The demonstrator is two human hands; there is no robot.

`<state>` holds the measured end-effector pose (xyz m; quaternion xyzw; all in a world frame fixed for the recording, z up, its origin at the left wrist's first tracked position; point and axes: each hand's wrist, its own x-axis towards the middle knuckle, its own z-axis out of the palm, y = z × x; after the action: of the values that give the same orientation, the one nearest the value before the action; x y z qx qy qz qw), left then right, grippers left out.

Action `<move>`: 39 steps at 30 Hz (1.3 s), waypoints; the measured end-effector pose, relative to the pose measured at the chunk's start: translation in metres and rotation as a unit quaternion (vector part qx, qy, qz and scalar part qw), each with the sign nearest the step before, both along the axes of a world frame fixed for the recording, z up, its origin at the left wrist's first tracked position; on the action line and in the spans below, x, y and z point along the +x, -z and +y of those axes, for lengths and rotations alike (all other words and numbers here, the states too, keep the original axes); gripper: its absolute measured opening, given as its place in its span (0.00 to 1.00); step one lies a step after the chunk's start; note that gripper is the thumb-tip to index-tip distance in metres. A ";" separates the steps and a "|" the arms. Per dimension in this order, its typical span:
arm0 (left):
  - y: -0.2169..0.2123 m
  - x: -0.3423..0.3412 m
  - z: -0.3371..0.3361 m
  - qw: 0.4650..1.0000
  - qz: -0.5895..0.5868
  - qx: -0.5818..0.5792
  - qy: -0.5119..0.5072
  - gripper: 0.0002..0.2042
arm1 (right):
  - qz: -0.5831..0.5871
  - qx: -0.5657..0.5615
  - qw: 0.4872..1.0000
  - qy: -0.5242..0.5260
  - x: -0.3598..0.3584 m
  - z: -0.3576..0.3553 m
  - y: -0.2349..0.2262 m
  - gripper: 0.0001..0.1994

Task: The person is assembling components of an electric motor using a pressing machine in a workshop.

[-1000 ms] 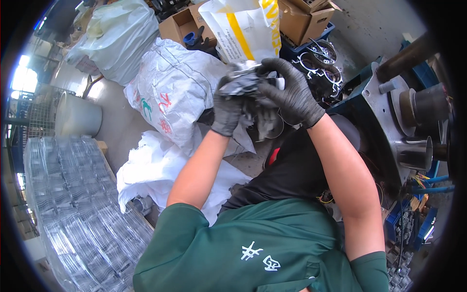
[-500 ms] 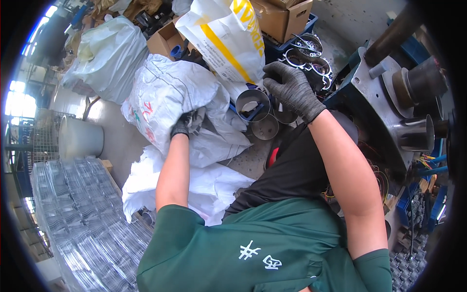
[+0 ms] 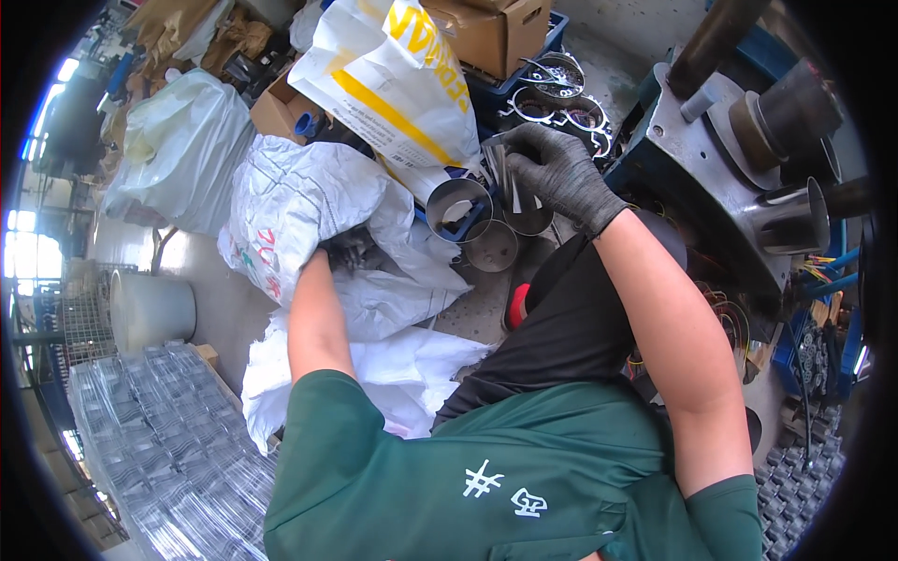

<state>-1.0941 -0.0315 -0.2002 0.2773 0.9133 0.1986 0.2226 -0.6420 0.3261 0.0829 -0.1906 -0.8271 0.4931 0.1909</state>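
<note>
Floor point(image 3: 223, 285), metal strips point(image 3: 514, 194) in right hand point(image 3: 559, 176), running up the view

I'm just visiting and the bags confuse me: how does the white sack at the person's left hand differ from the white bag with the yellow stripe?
The white sack slumps in loose folds, while the striped bag has a flatter, straighter side. The sack carries red marks; the striped bag has a broad yellow stripe. The gloved left hand reaches into the sack, while neither hand is in the striped bag. Both are mostly white.
</note>
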 end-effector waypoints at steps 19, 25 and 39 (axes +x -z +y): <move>-0.018 0.327 -0.011 0.639 -0.367 0.380 -0.559 0.46 | 0.287 -0.055 0.941 0.172 0.190 0.018 -0.110 0.11; -0.065 0.367 0.048 0.857 -0.197 0.402 -0.255 0.46 | 0.275 0.148 0.912 0.267 0.383 -0.016 -0.144 0.14; -0.349 0.448 0.346 0.794 -0.240 0.493 0.264 0.33 | -0.008 0.464 0.591 0.660 0.570 -0.086 -0.110 0.18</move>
<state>-0.6463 0.3149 0.1490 0.5227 0.5003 0.6159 0.3117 -0.0717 0.2406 0.1928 -0.5736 -0.5931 -0.2200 0.5204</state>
